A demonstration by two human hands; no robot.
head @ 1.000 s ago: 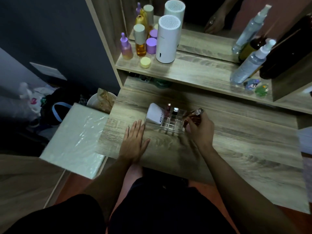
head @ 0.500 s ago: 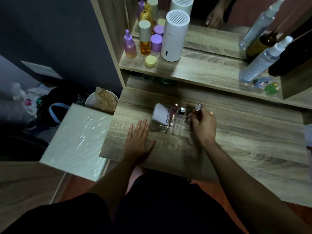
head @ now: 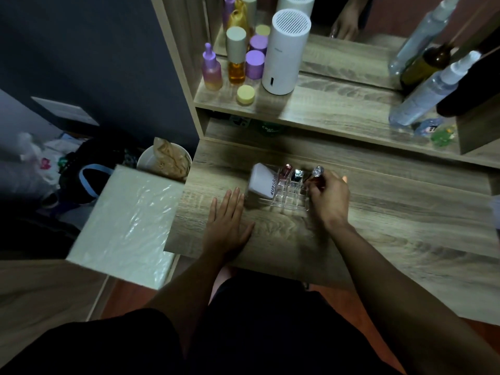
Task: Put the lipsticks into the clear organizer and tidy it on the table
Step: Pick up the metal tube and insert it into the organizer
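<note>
A person's right hand (head: 328,197) pinches a silver-capped lipstick (head: 315,175), its long axis tilted up and away, at the right edge of the clear organizer (head: 286,194), whose empty cells lie just left of the grip. The left hand (head: 227,224) rests flat and empty on the table (head: 405,226), near the organizer's left side. Since a second ago the lipstick has come lower and closer to the cells, while two lipsticks and a white tube (head: 262,180) stay slotted.

A home bedroom's dressing corner: a wood-grain vanity surface (head: 405,226) below a mirror (head: 351,23), a shelf (head: 338,112) of skincare bottles (head: 212,69), and bags (head: 89,169) heaped on the floor beside it.
</note>
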